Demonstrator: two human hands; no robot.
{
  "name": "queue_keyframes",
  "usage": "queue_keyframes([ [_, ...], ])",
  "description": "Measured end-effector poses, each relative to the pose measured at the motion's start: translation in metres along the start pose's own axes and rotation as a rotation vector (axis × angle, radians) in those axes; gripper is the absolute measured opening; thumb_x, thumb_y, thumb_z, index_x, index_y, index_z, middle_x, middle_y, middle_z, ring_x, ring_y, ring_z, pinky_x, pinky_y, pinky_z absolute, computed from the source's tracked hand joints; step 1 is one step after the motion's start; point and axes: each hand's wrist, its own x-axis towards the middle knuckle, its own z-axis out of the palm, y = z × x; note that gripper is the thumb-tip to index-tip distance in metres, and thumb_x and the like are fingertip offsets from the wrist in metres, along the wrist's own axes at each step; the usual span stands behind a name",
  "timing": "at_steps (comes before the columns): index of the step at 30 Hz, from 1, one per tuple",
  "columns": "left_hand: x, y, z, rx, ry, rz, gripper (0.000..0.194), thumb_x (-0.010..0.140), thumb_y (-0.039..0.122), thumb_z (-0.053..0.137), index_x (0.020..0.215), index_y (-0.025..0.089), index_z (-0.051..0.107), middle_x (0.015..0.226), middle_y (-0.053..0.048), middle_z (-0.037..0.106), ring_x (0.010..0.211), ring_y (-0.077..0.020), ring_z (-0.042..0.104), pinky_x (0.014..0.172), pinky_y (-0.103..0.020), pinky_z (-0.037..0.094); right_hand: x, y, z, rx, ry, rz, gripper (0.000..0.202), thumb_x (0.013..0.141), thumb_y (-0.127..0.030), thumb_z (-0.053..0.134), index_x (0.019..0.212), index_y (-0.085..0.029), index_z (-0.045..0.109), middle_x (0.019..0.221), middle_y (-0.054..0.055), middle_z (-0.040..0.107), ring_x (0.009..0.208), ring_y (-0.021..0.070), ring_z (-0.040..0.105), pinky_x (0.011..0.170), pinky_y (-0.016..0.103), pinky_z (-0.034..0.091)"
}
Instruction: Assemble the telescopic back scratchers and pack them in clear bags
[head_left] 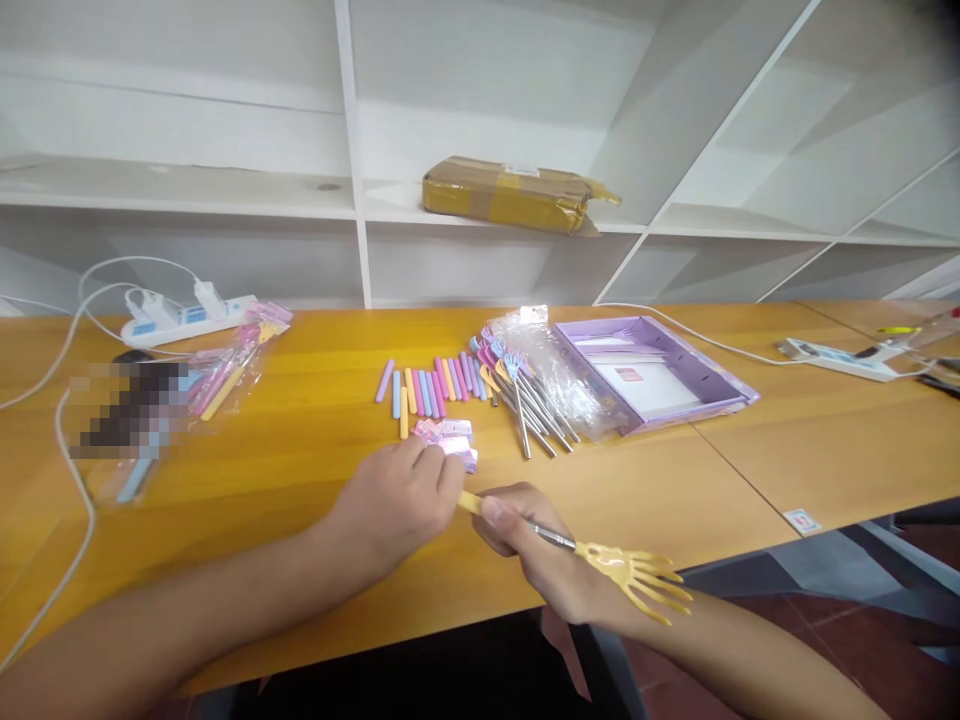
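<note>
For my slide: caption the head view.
Left hand and right hand hold a yellow back scratcher near coloured tubes and a purple box.

Two bare forearms reach in from either side, the left hand (405,495) curled into a fist. The right hand (529,540), close beside it, is closed with its thumb on top.

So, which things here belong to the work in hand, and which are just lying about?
Likely in the work:
- held yellow scratcher
- scratcher pile
- coloured tubes
- pink cards
- purple box
- bagged scratchers

Likely just about:
- parcel
- power strips
- cables
</note>
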Motion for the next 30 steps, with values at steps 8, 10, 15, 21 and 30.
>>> queue_keyframes([
  [8,-0.011,-0.01,0.016,-0.037,-0.015,0.023,0.028,0.094,0.004,0.049,0.073,0.021,0.053,0.055,0.002,0.053,0.046,-0.0166,0.053,0.042,-0.032,0.031,0.026,-0.004,0.017,0.257,-0.169,0.09,0.063,0.106,-0.069,0.043,0.063,-0.024,0.03,0.06,-0.007,0.025,0.054,0.0092,0.023,0.052,0.03,0.019],
  [10,-0.014,-0.018,0.023,-0.062,-0.033,0.068,0.026,0.093,0.002,0.05,0.075,0.02,0.055,0.056,0.002,0.055,0.046,-0.0168,0.055,0.041,-0.031,0.032,0.025,-0.004,0.018,0.278,-0.137,0.121,0.064,0.104,-0.07,0.046,0.062,-0.025,0.03,0.059,-0.008,0.025,0.052,0.0087,0.023,0.051,0.03,0.018],
  [15,-0.017,-0.025,0.027,-0.058,-0.011,0.162,0.024,0.094,-0.002,0.051,0.082,0.016,0.061,0.058,0.002,0.059,0.049,-0.017,0.059,0.041,-0.03,0.039,0.009,-0.008,0.011,0.048,-0.074,0.065,0.064,0.106,-0.069,0.04,0.062,-0.024,0.03,0.056,-0.006,0.026,0.052,0.0093,0.023,0.052,0.031,0.02],
  [21,-0.021,-0.019,0.025,-0.066,0.006,0.172,0.022,0.098,0.0,0.053,0.085,0.015,0.063,0.06,0.001,0.061,0.051,-0.0163,0.061,0.044,-0.028,0.043,-0.005,-0.006,-0.001,-0.093,-0.116,-0.009,0.061,0.11,-0.064,0.033,0.065,-0.023,0.026,0.059,-0.006,0.023,0.053,0.0098,0.021,0.053,0.031,0.018],
  [30,-0.012,-0.003,0.027,-0.068,-0.023,0.026,0.03,0.098,0.002,0.045,0.075,0.02,0.055,0.057,0.001,0.057,0.048,-0.0161,0.058,0.043,-0.03,0.039,0.027,0.007,0.01,0.117,-0.187,0.081,0.064,0.107,-0.072,0.03,0.064,-0.024,0.03,0.061,-0.006,0.024,0.056,0.0101,0.021,0.054,0.03,0.02],
])
